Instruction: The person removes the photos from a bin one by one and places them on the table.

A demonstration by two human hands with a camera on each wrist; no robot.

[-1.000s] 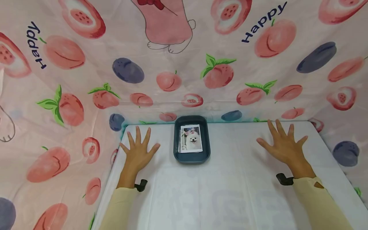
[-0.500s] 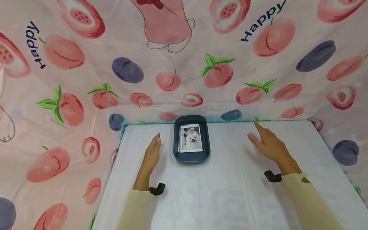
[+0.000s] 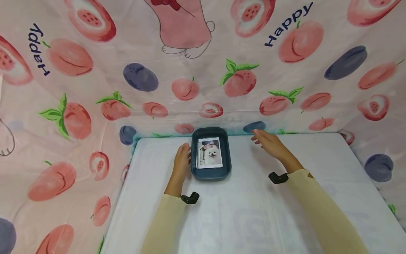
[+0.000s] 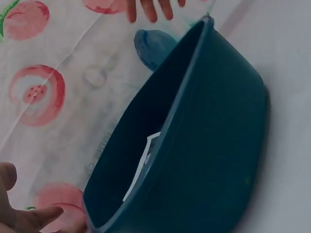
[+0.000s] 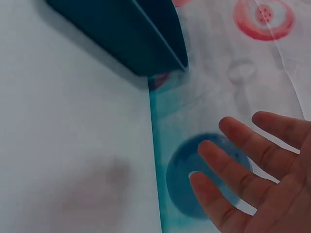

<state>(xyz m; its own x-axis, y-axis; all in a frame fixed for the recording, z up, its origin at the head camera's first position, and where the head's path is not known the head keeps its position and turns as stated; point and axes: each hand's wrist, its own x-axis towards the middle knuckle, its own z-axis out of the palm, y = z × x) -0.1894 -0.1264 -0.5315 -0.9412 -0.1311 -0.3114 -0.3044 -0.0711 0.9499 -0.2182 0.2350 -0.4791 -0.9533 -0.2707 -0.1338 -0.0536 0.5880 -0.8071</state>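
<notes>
A dark blue-green tray [image 3: 210,175] stands at the far middle of the table. Inside it lies a small stack of white-bordered photos [image 3: 210,152], the top one picturing a fluffy white dog; just a white edge of the photos [image 4: 141,170] shows in the left wrist view. My left hand [image 3: 182,158] is right beside the tray's left wall, fingers extended; whether they touch it I cannot tell. To the tray's right, my right hand [image 3: 269,144] hovers apart from it. Its fingers [image 5: 243,170] are spread and loosely bent, holding nothing.
The white table [image 3: 241,211] meets a fruit-printed cloth [image 3: 196,70] hanging right behind the tray, with more cloth at both sides. A black wrist mount [image 3: 190,198] sits on the left wrist and another black mount [image 3: 278,177] on the right.
Both hands have moved inward from wide apart toward the tray, the left reaching its side. Their widely spread fingers have drawn closer together. Tray and photos have stayed put.
</notes>
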